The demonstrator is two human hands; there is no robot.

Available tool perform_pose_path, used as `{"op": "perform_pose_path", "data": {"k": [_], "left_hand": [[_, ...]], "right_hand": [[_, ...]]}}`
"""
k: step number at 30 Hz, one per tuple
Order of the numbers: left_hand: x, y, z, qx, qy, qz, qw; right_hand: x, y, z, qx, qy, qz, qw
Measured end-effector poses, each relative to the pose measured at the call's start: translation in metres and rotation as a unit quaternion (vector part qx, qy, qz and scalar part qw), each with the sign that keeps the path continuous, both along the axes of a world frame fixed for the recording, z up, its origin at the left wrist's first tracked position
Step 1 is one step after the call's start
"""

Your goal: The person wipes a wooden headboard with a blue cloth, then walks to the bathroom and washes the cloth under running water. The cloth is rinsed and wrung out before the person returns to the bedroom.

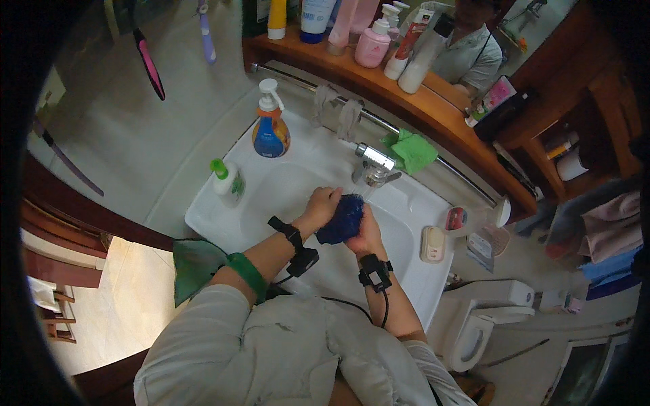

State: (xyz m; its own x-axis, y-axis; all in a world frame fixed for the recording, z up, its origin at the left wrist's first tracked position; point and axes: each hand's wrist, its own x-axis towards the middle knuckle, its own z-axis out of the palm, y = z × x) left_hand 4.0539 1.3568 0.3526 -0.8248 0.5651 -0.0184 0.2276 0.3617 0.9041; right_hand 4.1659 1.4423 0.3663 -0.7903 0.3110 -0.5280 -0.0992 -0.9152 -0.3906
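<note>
Over the white washbasin point(299, 182) I hold a dark blue cloth point(343, 221) between both hands, just below the chrome faucet point(376, 165). Water seems to run from the spout onto the cloth. My left hand point(322, 205) grips its left upper side with curled fingers. My right hand point(368, 233) holds it from the right and below; some of those fingers are hidden behind it. Both wrists wear black straps with small devices and cables.
On the basin stand an orange and blue pump bottle point(271, 134), a white bottle with a green pump point(228, 182) and a soap dish point(433, 244). A green cloth point(414, 150) hangs over the metal rail. Above, a wooden shelf point(315, 56) bears several bottles and tubes.
</note>
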Motion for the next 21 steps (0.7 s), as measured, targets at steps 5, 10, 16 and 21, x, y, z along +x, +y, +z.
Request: {"op": "perform_pose_path", "data": {"k": [5,10,16,21], "left_hand": [[0.011,-0.022,0.02,0.051,-0.494,-0.01,0.868],[0.014,-0.015,0.028,0.214,-0.634,-0.061,0.741],[0.026,0.01,0.02,0.347,-0.509,0.099,0.781],[0.065,0.008,0.032,0.324,-0.381,0.074,0.863]], "right_hand": [[0.013,0.008,0.022,0.061,0.009,0.021,0.998],[0.021,0.013,0.021,0.274,0.047,0.098,0.956],[0.026,0.006,0.013,0.1,-0.134,-0.012,0.986],[0.008,0.019,-0.016,-0.042,-0.082,-0.024,0.995]]}}
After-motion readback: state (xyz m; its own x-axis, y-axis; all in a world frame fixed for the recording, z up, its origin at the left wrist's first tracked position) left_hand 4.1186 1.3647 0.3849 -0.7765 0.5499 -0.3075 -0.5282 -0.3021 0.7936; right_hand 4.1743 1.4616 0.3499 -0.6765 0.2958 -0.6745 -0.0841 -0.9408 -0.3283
